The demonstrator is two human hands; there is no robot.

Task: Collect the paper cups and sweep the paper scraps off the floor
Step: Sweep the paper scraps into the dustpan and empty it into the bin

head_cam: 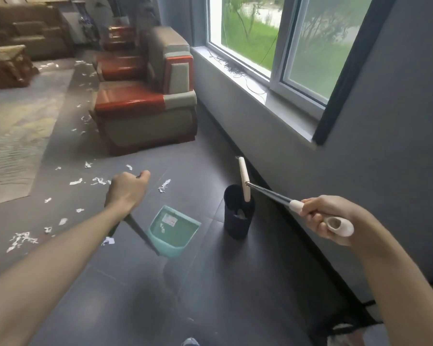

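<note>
Over on the far left, paper scraps (23, 239) are lying scattered across the dark floor (235, 295), trailing away along the edge of a pale rug (15, 126) toward the armchair (145, 96). More scraps are sitting near the middle, just beyond the left hand (126, 189). That hand is reaching out with its fingers (144, 174) curling tightly round the thin dark handle (135, 228) of a dustpan, and the handle is slanting down and rightward to the teal dustpan (174, 231), which is resting on the floor with a few small white bits lying inside it. One scrap is lying right beside the handle, on its left.

Moving right, a black bin (238, 213) is standing upright on the floor near the wall, just beside the dustpan but not touching it. The cream head of the broom (244, 178) is hanging over the bin's mouth, its lower end dipping at the rim. The metal pole is running back to the right hand (328, 218), whose fingers (313, 218) are wrapping firmly round the cream grip. Above it, a window (273, 38) is showing green grass. Paper cups are not something I can make out here.
</note>
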